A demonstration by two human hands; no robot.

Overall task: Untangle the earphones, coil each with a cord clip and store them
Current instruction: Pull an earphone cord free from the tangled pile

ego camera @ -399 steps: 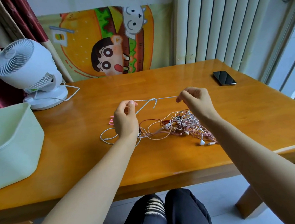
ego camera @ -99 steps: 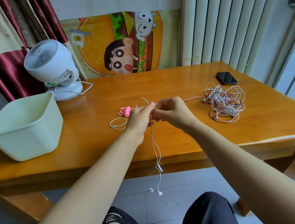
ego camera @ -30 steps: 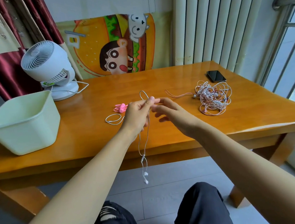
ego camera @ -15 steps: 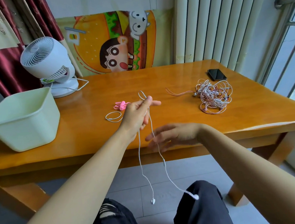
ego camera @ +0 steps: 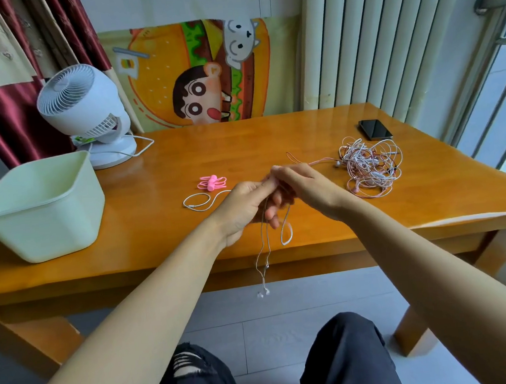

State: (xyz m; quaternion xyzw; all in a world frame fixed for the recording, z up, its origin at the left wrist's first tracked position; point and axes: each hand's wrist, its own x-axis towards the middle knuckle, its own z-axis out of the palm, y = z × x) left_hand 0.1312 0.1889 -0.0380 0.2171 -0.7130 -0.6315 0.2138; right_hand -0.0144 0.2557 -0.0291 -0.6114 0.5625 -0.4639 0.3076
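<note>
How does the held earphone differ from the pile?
The held earphone is one whitish cord, untangled; the pile is many mostly pink cords, tangled. The earphone hangs from the left hand and right hand past the table edge; the pile lies on the table. Both: thin cords with earbuds.

Brightly and evenly lit by daylight from the window (ego camera: 505,84) at 3 o'clock. Pale glare across the glossy counter (ego camera: 271,141) toward 1 o'clock and along its edge at 4 o'clock. Soft, faint shadows only. Bowed near the rim by the wide lens. Slightly blurred at the dangling cord (ego camera: 266,264); sharp elsewhere.
</note>
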